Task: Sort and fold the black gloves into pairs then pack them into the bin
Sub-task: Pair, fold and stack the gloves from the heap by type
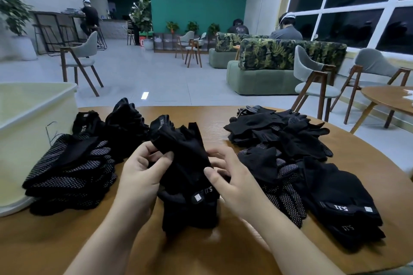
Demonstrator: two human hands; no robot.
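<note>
Both hands hold a pair of black fingerless gloves (187,163) above the middle of the round wooden table (223,252). My left hand (143,169) pinches the upper glove near its cuff. My right hand (228,176) grips the pair's right edge, thumb on top. A stack of dotted-palm gloves (69,169) lies at the left beside the pale bin (33,131). Folded black gloves (125,127) sit behind that stack. A loose heap of gloves (290,152) covers the table's right side, with logo gloves (344,207) nearest me.
The bin stands at the table's left edge, its inside mostly out of view. Beyond the table are grey chairs (312,80), a second wooden table (388,98), green sofas (279,58) and seated people.
</note>
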